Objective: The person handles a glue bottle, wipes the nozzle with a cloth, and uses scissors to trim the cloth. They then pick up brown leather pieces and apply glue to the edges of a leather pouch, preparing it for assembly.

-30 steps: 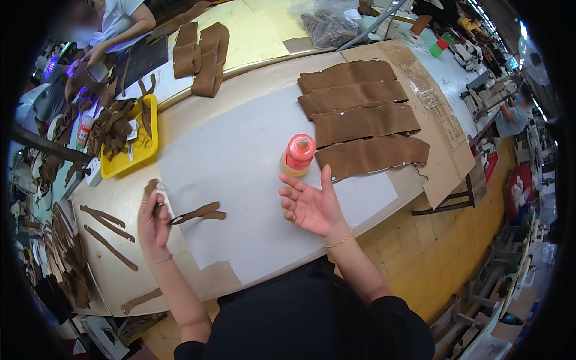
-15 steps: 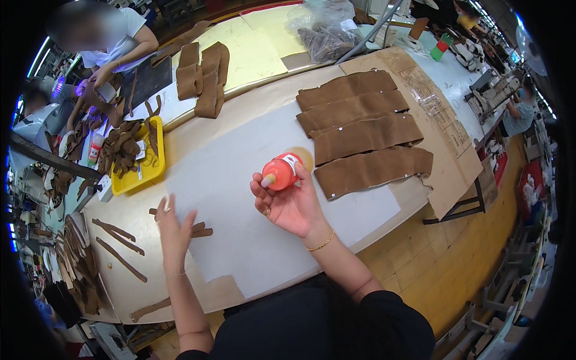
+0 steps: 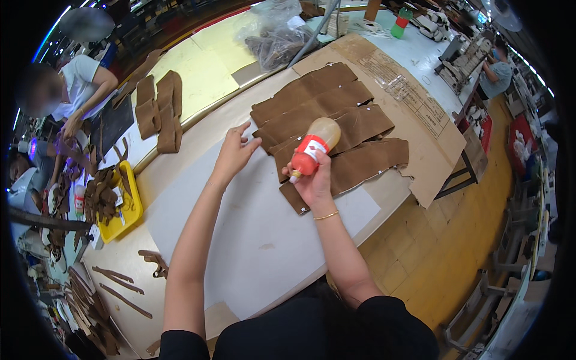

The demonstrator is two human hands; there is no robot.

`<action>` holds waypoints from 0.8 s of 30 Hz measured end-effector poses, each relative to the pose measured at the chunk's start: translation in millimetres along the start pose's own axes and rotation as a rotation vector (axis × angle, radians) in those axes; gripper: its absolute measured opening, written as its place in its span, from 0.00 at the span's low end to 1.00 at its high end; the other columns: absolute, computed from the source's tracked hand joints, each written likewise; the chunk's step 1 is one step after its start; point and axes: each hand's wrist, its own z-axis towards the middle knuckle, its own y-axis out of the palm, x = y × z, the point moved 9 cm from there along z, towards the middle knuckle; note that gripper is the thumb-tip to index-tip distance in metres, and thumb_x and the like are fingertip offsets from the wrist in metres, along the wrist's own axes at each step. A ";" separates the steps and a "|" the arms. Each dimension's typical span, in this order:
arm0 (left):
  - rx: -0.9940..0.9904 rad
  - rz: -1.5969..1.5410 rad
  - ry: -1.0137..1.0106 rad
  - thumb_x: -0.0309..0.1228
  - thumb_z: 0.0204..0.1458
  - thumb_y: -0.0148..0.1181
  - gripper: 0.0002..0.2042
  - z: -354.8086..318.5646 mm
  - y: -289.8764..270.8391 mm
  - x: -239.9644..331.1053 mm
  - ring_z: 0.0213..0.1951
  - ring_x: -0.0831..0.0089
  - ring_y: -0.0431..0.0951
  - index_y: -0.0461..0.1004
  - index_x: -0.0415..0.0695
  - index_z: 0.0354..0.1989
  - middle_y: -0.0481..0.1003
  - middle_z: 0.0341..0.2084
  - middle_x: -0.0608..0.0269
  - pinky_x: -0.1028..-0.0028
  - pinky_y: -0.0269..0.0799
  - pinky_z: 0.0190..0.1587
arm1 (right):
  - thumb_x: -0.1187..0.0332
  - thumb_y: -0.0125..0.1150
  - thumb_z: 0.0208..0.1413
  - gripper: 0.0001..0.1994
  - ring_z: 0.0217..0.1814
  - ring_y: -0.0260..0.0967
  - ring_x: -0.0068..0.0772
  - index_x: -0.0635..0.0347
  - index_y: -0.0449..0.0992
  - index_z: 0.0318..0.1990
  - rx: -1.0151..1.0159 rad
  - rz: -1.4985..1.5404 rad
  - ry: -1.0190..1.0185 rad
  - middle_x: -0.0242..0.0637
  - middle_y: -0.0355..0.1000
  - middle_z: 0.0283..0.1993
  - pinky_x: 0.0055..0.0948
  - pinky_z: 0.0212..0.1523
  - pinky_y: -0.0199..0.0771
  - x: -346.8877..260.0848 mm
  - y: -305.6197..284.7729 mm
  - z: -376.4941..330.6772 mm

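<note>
In my right hand (image 3: 317, 187) is a squeeze bottle (image 3: 313, 147), red at the nozzle half and see-through with a yellowish tint at its base. Its nozzle points down toward me, and my fingers are wrapped round it. Beneath and beyond the bottle, several wide brown suede-like panels (image 3: 369, 162) lie side by side, partly covered by the bottle and hand. My left hand (image 3: 235, 153) is empty with its fingers apart, just left of the panels' near-left edges and above a pale grey sheet (image 3: 258, 246).
A yellow tray (image 3: 137, 198) of brown scraps stands at the left, with thin brown strips (image 3: 125, 300) nearer me. Cardboard (image 3: 414, 108) lies right of the panels. Beyond are folded brown bands (image 3: 169, 114) and a clear plastic bag (image 3: 273, 42). A co-worker (image 3: 87, 84) sits at far left.
My left hand has moved forward and right, from the small strips to beside the panels. My right hand has carried the bottle over the panels and tilted it. The view has shifted too.
</note>
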 end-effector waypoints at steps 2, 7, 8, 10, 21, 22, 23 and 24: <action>0.011 -0.034 -0.022 0.40 0.54 0.62 0.28 19.5 9.2 3.5 0.40 0.69 0.76 0.65 0.36 0.59 0.73 0.43 0.51 0.72 0.72 0.42 | 0.47 0.57 0.51 0.26 0.30 0.73 0.35 0.62 0.68 0.45 -0.051 -0.049 0.024 0.38 0.71 0.32 0.34 0.34 0.75 4.7 0.5 2.2; -0.039 -0.075 -0.103 0.38 0.51 0.65 0.21 35.1 34.1 -2.3 0.29 0.77 0.73 0.70 0.35 0.46 0.73 0.27 0.59 0.75 0.68 0.32 | 0.47 0.56 0.54 0.25 0.33 0.74 0.34 0.60 0.66 0.46 -0.099 -0.147 0.027 0.39 0.72 0.32 0.31 0.33 0.75 12.8 -0.6 6.8; -0.030 -0.070 -0.107 0.37 0.50 0.66 0.19 36.2 36.0 -3.5 0.29 0.77 0.72 0.70 0.35 0.43 0.73 0.27 0.60 0.74 0.68 0.32 | 0.47 0.56 0.54 0.25 0.33 0.74 0.34 0.60 0.66 0.46 -0.102 -0.152 0.021 0.39 0.72 0.32 0.31 0.34 0.75 11.8 -0.2 6.8; -0.011 -0.063 -0.112 0.35 0.47 0.68 0.17 37.8 36.3 -0.8 0.29 0.77 0.71 0.69 0.37 0.36 0.73 0.27 0.60 0.74 0.68 0.32 | 0.47 0.56 0.54 0.24 0.33 0.74 0.33 0.60 0.67 0.46 -0.108 -0.161 0.006 0.39 0.72 0.33 0.31 0.35 0.75 8.4 4.1 5.3; 0.110 -0.142 0.143 0.30 0.36 0.69 0.14 91.0 8.0 93.6 0.29 0.74 0.73 0.72 0.39 0.30 0.73 0.24 0.63 0.72 0.71 0.34 | 0.50 0.58 0.53 0.24 0.36 0.72 0.36 0.62 0.67 0.47 -0.023 -0.061 0.015 0.39 0.71 0.36 0.37 0.41 0.74 10.1 -10.5 9.1; 0.096 -0.202 0.214 0.31 0.35 0.69 0.16 92.9 0.9 117.5 0.31 0.73 0.74 0.73 0.38 0.32 0.74 0.26 0.62 0.72 0.72 0.35 | 0.50 0.58 0.53 0.25 0.35 0.72 0.36 0.62 0.68 0.48 -0.023 -0.049 0.020 0.39 0.71 0.36 0.37 0.41 0.74 10.9 -11.9 9.6; 0.094 -0.287 0.270 0.32 0.35 0.69 0.17 98.2 -6.2 132.2 0.32 0.72 0.74 0.73 0.38 0.33 0.74 0.28 0.61 0.73 0.72 0.36 | 0.50 0.58 0.53 0.25 0.35 0.72 0.35 0.62 0.68 0.48 -0.035 -0.056 0.024 0.38 0.71 0.36 0.38 0.42 0.74 11.3 -7.3 8.9; 0.142 -0.235 0.302 0.31 0.35 0.68 0.16 94.5 -19.3 154.8 0.32 0.71 0.75 0.74 0.38 0.34 0.75 0.28 0.60 0.73 0.72 0.37 | 0.49 0.58 0.53 0.25 0.34 0.72 0.35 0.62 0.68 0.49 -0.034 -0.063 0.017 0.37 0.72 0.36 0.39 0.42 0.73 9.1 -6.0 7.5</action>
